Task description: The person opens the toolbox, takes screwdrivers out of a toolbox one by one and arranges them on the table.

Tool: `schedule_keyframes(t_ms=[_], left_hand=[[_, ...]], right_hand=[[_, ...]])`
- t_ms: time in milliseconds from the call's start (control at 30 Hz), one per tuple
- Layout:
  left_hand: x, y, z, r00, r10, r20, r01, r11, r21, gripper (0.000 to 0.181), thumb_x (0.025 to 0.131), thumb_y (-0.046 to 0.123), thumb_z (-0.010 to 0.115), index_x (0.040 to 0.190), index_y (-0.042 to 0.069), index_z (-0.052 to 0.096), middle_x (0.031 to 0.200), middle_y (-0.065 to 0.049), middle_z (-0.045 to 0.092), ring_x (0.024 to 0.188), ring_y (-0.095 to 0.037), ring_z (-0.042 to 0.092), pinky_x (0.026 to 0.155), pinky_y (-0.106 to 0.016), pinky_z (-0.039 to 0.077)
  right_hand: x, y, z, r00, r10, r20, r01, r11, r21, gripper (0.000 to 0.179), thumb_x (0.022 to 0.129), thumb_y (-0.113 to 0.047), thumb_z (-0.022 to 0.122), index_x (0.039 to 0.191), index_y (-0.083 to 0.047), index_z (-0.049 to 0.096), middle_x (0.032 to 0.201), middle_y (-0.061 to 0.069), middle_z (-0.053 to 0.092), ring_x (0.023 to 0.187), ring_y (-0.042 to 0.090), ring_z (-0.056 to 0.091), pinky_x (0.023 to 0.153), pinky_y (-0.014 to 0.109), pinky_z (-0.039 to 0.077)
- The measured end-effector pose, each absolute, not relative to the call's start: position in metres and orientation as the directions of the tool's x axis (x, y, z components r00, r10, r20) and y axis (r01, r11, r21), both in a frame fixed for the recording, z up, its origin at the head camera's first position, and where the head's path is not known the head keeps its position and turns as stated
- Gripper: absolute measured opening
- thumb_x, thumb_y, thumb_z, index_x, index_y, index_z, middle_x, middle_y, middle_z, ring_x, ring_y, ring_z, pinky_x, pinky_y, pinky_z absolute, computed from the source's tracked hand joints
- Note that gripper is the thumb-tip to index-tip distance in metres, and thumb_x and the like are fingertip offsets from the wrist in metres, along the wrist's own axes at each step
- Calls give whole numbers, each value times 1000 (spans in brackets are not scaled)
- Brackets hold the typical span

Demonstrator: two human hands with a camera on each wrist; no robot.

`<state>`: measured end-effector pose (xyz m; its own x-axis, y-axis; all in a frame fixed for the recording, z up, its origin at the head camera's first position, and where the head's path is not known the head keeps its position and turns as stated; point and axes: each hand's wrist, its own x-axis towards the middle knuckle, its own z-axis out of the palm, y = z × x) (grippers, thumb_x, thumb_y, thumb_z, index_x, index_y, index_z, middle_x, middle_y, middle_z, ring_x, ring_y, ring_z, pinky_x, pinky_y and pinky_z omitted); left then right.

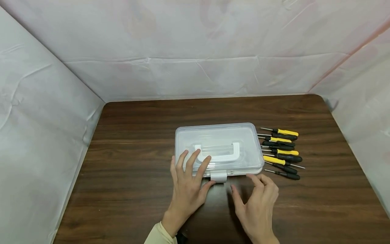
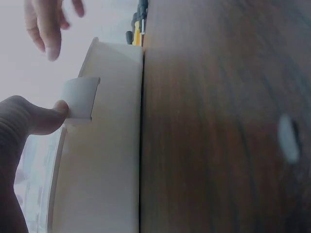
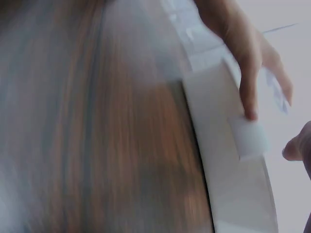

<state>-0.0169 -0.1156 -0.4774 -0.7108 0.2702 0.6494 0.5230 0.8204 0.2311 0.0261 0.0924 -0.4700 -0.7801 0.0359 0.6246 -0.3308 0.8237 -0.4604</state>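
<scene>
A plastic storage box (image 1: 214, 134) with a translucent lid lies on the table, its lid down. A white carry handle (image 1: 225, 158) lies folded flat on the lid. My left hand (image 1: 189, 186) rests on the box's front left part with fingers spread over the lid. Its thumb touches the white front latch (image 1: 218, 177), and in the left wrist view the thumb tip is at the edge of the latch (image 2: 80, 99), which sticks out from the box wall. Near the front right corner, my right hand (image 1: 259, 203) has loosely bent fingers and holds nothing.
Several screwdrivers with yellow or black handles lie in a loose column right of the box, among them a yellow one (image 1: 274, 160) and a black one (image 1: 287, 175). The dark wooden table (image 1: 134, 152) is bordered by white sheeting (image 1: 195, 78) behind and at both sides.
</scene>
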Motion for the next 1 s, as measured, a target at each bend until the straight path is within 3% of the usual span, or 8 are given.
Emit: schedule_keyframes(t_ms=[67, 133, 233, 300, 600, 867, 1000], left_hand=[[-17, -116, -477, -713, 269, 648, 522, 821, 233, 87, 76, 47, 88, 152, 21, 55, 158, -16, 48, 147, -46, 35, 110, -82, 24], [-17, -117, -477, -714, 269, 646, 522, 820, 235, 85, 78, 48, 87, 152, 21, 55, 158, -16, 48, 147, -46, 35, 110, -82, 24], [-17, -117, -477, -715, 270, 645, 523, 819, 237, 83, 79, 48, 86, 152, 21, 55, 158, -16, 48, 147, -46, 34, 110, -81, 24], [-17, -117, -478, -713, 269, 647, 525, 817, 238, 82, 80, 48, 85, 151, 21, 56, 157, -16, 49, 147, -46, 34, 110, -81, 24], [-20, -117, -479, -692, 263, 673, 530, 817, 226, 76, 81, 48, 84, 147, 22, 59, 156, -14, 51, 146, -43, 36, 107, -79, 27], [-19, -117, -481, -712, 257, 653, 509, 830, 229, 75, 80, 49, 85, 146, 24, 60, 157, -11, 50, 145, -41, 36, 107, -78, 28], [-18, -117, -481, -716, 257, 649, 499, 839, 218, 79, 77, 49, 87, 146, 24, 59, 157, -11, 50, 145, -41, 36, 107, -78, 30]], right_hand=[[19, 97, -472, -720, -6, 694, -387, 833, -396, 66, 103, -51, 59, 125, 11, 58, 121, 32, 47, 110, 50, 39, 86, 53, 24], [12, 100, -474, -696, -48, 716, -421, 835, -354, 69, 103, -54, 59, 131, 9, 58, 129, 32, 47, 121, 51, 37, 95, 57, 24], [5, 103, -476, -700, -109, 706, -450, 834, -318, 74, 102, -59, 57, 140, 5, 56, 144, 32, 45, 137, 53, 32, 114, 63, 16], [2, 104, -478, -720, -146, 678, -460, 833, -309, 79, 102, -63, 53, 146, 3, 53, 152, 31, 41, 145, 52, 27, 119, 66, 10], [-8, 103, -483, -743, -141, 654, -465, 812, -353, 83, 101, -64, 55, 148, 3, 49, 158, 31, 39, 149, 53, 24, 110, 70, 24], [-8, 101, -486, -738, -120, 664, -452, 818, -355, 81, 101, -63, 56, 147, 3, 50, 157, 31, 40, 149, 52, 25, 128, 54, 16], [-9, 100, -487, -723, -117, 681, -451, 827, -336, 80, 100, -64, 55, 145, 3, 50, 156, 30, 42, 148, 51, 27, 130, 50, 15]])
